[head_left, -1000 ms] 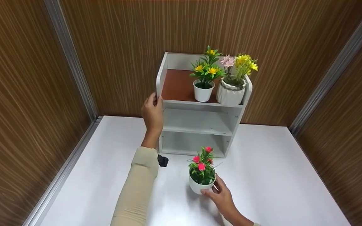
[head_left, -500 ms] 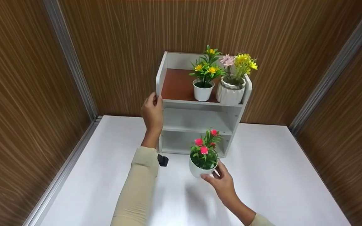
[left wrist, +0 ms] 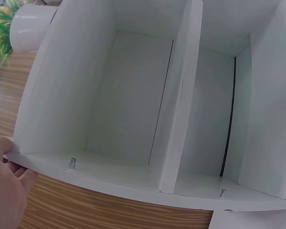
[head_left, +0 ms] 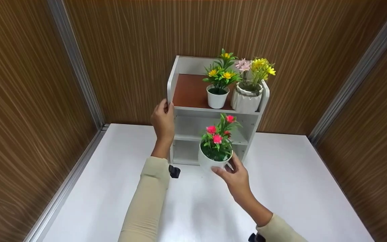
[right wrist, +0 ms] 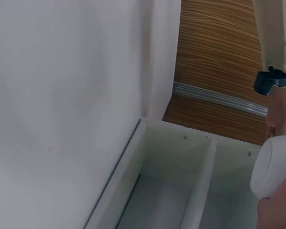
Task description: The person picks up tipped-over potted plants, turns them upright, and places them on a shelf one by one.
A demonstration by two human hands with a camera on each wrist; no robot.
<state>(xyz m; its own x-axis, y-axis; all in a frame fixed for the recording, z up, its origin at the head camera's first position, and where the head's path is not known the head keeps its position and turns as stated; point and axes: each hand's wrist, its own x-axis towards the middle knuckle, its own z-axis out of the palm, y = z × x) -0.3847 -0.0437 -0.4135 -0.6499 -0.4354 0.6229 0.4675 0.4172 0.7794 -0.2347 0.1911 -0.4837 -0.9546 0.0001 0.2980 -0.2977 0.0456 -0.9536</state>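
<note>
My right hand [head_left: 235, 179] grips a white pot of artificial pink flowers [head_left: 215, 148] by its right side, thumb in front, and holds it raised before the white shelf unit [head_left: 210, 137]. The pot's base [right wrist: 272, 164] shows at the right of the right wrist view. With its fingers curled round the left side panel [head_left: 170, 85], my left hand [head_left: 164, 122] holds the unit near its top board. On the brown top board stand a white pot with yellow flowers [head_left: 217, 99] and, to its right, a ribbed white vase with pink and yellow flowers [head_left: 247, 99].
The unit stands on a white table [head_left: 281, 178] close to the wood-grain back wall [head_left: 129, 60]. Wood-grain panels rise on both sides. Below the top board are two open compartments, split by a shelf board [left wrist: 183, 100]. A small peg [left wrist: 72, 163] juts from the side panel's inside.
My right hand has lifted the pink-flower pot up and away from me, from low over the table to in front of the lower compartments. The left hand stays on the side panel.
</note>
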